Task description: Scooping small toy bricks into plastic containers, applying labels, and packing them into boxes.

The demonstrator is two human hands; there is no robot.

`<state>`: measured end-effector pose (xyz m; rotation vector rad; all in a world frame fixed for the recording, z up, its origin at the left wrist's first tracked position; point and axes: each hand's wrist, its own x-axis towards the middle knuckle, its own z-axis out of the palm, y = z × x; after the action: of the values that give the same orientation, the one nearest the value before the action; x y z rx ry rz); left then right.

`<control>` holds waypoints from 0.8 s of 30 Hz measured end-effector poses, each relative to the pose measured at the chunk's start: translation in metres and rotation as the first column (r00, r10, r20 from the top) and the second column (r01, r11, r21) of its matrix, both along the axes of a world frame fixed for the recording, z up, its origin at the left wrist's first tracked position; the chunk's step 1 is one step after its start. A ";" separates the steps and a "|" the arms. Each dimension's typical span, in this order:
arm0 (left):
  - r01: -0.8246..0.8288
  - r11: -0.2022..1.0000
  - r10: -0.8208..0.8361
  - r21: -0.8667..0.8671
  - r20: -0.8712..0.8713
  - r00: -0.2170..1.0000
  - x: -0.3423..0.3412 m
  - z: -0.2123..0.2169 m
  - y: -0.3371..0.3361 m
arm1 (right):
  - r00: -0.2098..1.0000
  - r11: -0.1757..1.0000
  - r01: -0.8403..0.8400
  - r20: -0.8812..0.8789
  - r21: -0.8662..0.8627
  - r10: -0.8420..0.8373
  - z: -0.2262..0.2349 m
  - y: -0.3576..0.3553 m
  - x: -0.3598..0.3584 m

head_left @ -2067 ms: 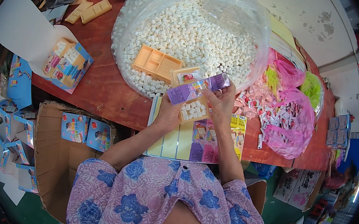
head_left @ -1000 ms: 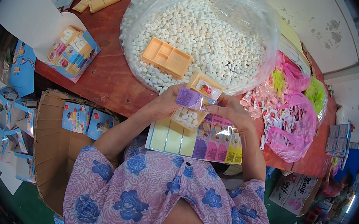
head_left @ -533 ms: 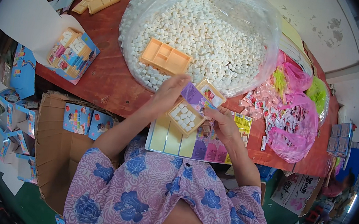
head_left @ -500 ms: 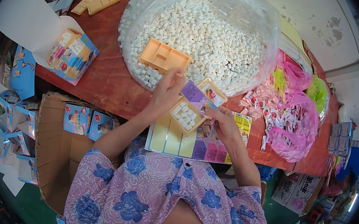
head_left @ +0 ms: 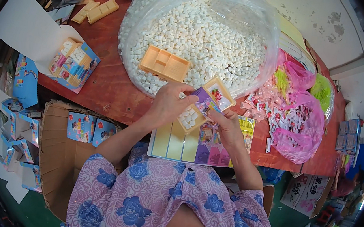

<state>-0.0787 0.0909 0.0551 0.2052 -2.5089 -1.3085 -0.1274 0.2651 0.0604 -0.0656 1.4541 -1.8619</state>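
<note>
A yellow plastic tray [head_left: 195, 126] is held between my two hands above the table's front edge. White marshmallows [head_left: 187, 118] fill its near compartment, and a small red-and-white packet [head_left: 216, 93] lies in the far one. Across its middle sits a purple printed card band [head_left: 202, 95]. My left hand [head_left: 170, 102] pinches the band's left side, thumb on top and fingers partly hidden. My right hand [head_left: 229, 126] grips the right side of the band and tray. Below them lies a sheet of printed cards [head_left: 168, 141]. A yellow tray with bare compartments [head_left: 165, 64] rests on the loose marshmallows beyond.
A large clear bag of marshmallows [head_left: 217, 33] covers the far table. Pink bags of small packets [head_left: 297, 139] stand right. At left are an open display box [head_left: 80, 69] and, lower, a cardboard box [head_left: 59, 158]. Spare yellow trays [head_left: 103, 11] lie at the far left.
My left hand has moved right and down onto the purple band and closed on it. The held tray has shifted slightly right.
</note>
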 end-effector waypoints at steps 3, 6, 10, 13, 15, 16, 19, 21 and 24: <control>0.114 0.911 -0.241 0.397 0.289 0.926 -0.005 -0.001 -0.011 | 0.995 0.998 -0.055 -0.079 0.043 0.058 0.009 0.001 -0.004; 0.131 0.605 -0.446 0.785 0.198 0.873 -0.005 -0.003 -0.013 | 0.968 0.980 -0.095 -0.212 0.175 0.132 0.005 0.004 -0.014; 0.055 0.610 -0.175 0.791 0.067 0.982 0.006 -0.018 0.003 | 0.051 0.666 0.697 -0.946 0.264 0.321 0.010 -0.011 -0.012; 0.028 0.511 -0.041 0.859 -0.009 0.999 0.011 -0.020 0.017 | 0.104 0.656 0.722 -0.972 0.218 0.209 0.005 -0.009 -0.001; 0.047 0.462 0.002 0.886 -0.053 0.999 0.013 -0.020 0.025 | 0.053 0.641 0.753 -0.985 0.148 0.165 0.003 -0.011 0.005; 0.050 0.509 0.010 0.859 -0.065 0.998 0.015 -0.021 0.027 | 0.246 0.751 0.628 -0.967 0.206 0.060 0.001 -0.010 0.006; 0.060 0.633 0.053 0.772 -0.120 0.991 0.020 -0.027 0.028 | 0.449 0.901 0.397 -0.893 0.178 -0.021 0.000 -0.010 0.010; 0.059 0.701 0.085 0.711 -0.165 0.983 0.020 -0.025 0.022 | 0.459 0.942 0.307 -0.888 0.136 -0.021 0.000 -0.008 0.010; 0.239 0.963 -0.146 0.123 -0.506 0.850 0.024 -0.017 0.005 | 0.383 0.997 0.024 -0.922 0.067 0.052 0.003 0.003 0.009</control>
<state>-0.0544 0.0959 0.0384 -0.3203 -2.0124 -1.4479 -0.1179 0.2677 0.0631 -1.3075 2.2171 -1.7793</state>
